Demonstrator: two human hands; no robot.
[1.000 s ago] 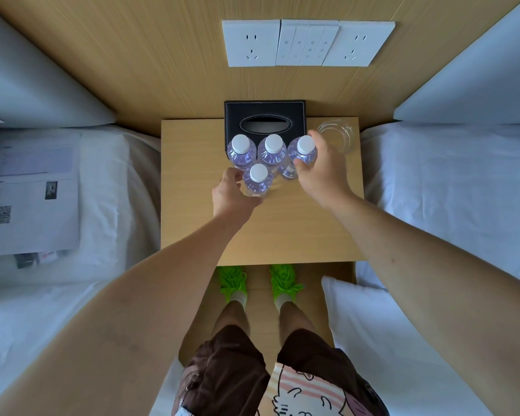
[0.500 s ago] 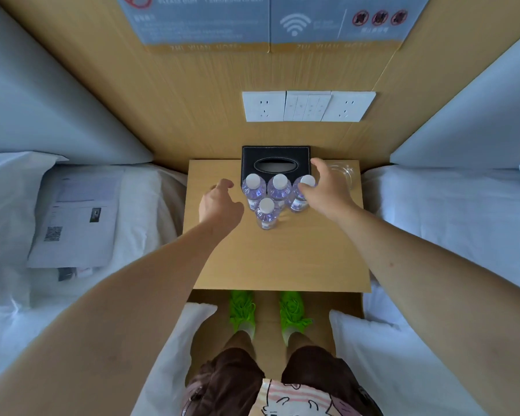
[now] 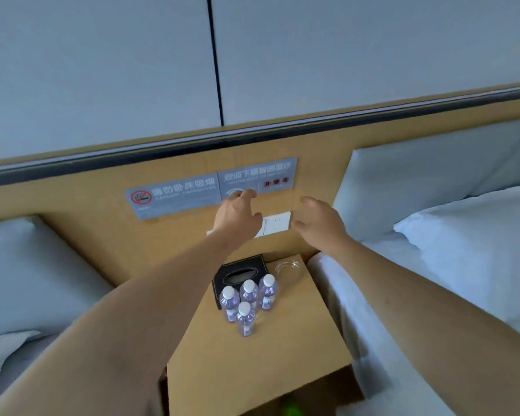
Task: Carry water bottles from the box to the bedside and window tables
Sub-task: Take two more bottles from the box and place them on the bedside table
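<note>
Four upright, white-capped clear plastic water bottles [image 3: 248, 301] stood before the black tissue box [image 3: 240, 273], well below both hands; the left hand [image 3: 237, 214] and the right hand [image 3: 318, 223] hung released, empty.

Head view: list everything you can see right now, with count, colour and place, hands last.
water bottles: four, clear with white caps, clustered upright at the back of the bedside table, three in a row and one in front.
tissue box: one, black, behind the bottles against the headboard.
glass dish: one, clear, back right corner of the table.
bedside table: one, light wood, between two beds.
pillows: white, on the bed at each side.
wall signs: two, grey, on the wooden headboard.
socket panel: white, below the signs.
left hand: empty, raised above the table.
right hand: empty, raised above the table.
</note>
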